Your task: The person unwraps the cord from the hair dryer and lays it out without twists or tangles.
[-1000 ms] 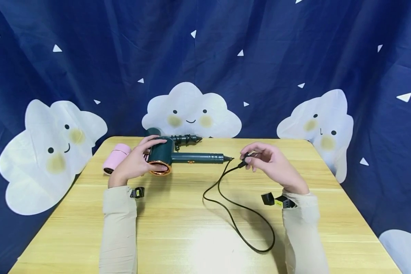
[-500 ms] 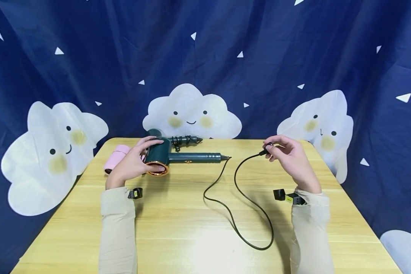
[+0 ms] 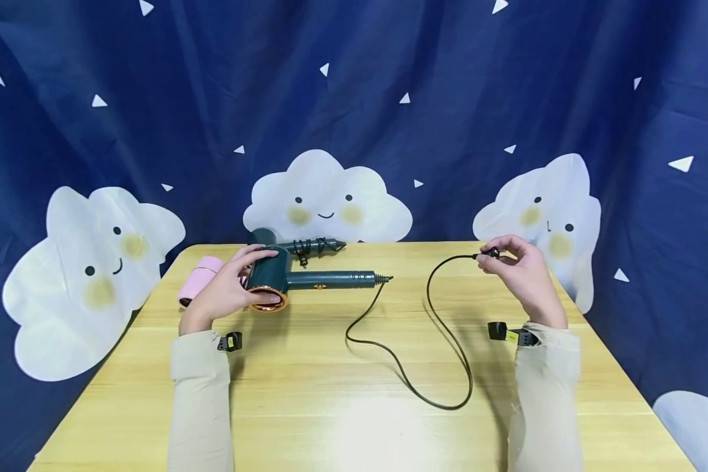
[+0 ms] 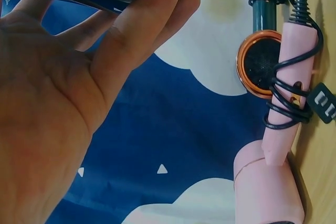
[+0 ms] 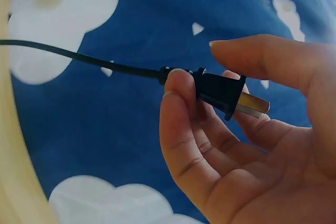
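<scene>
My left hand [image 3: 227,292] grips the head of a dark green hair dryer [image 3: 330,280], thumb at its copper-coloured ring and fingers over the top. The dryer's handle points right. From the handle's end a black cord [image 3: 448,408] loops towards me over the table and rises to my right hand [image 3: 528,278]. There the fingers are curled round a black plug [image 5: 218,90]; in the right wrist view its two flat prongs [image 5: 254,103] point towards the palm, and the thumb is raised above it.
Behind my left hand lies a pink hair dryer [image 4: 268,187] with its cord wound round the handle. A second dark green hair dryer [image 3: 330,245], also cord-wrapped, lies at the wooden table's [image 3: 307,406] back edge. A blue curtain [image 3: 354,78] with clouds hangs behind.
My right hand has moved to the right with the plug, away from the dryer's handle, drawing the cord loop wider. The left hand keeps its hold on the green hair dryer.
</scene>
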`<state>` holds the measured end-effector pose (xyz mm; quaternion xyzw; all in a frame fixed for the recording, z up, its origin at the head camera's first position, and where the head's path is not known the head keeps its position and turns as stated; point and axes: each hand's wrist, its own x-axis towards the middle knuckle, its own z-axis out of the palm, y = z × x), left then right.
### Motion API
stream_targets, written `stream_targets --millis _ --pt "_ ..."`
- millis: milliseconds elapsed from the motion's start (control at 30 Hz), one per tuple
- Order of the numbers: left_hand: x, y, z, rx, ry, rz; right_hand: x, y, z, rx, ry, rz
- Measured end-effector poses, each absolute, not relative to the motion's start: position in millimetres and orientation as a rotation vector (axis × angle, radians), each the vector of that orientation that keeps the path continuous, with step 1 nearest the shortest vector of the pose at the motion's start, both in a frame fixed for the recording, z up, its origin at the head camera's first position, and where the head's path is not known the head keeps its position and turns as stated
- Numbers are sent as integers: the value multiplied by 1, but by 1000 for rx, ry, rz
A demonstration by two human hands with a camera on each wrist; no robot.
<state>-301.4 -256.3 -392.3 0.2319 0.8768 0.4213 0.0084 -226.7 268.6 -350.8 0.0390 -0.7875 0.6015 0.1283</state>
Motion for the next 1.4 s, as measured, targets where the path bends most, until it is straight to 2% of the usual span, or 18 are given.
stream_targets --millis 433,633,933,1400 --pt "-283 -283 -405 670 2780 1277 -220 331 -383 -287 -2574 1339" --pt "-277 -295 -415 715 2818 1253 -211 361 -403 -329 -2684 1280" --pt "-269 -312 -427 631 2817 1202 -188 401 -429 -402 -2783 831" --pt "-255 -331 -449 607 2872 1162 -180 412 -441 -299 -3140 728"
